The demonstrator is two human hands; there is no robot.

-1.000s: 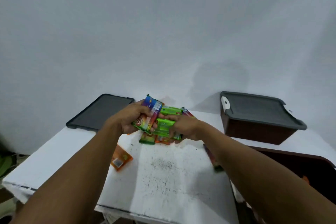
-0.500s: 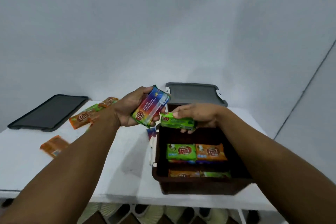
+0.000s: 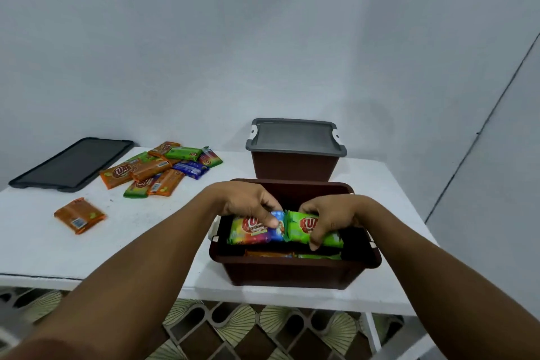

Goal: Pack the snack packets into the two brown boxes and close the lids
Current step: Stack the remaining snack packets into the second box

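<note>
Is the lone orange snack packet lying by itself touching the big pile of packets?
Apart. The head view shows the lone orange snack packet separated from the pile of packets by bare white tabletop.

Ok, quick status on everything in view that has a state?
Near brown box: open, partly filled.
Far brown box: closed, grey lid on.
Loose dark lid: flat on the table, off its box.
Left hand: gripping the rainbow packet in the near box.
Right hand: gripping the green packet beside it.
Packet pile: unpacked.
Single orange packet: unpacked, lying apart.
</note>
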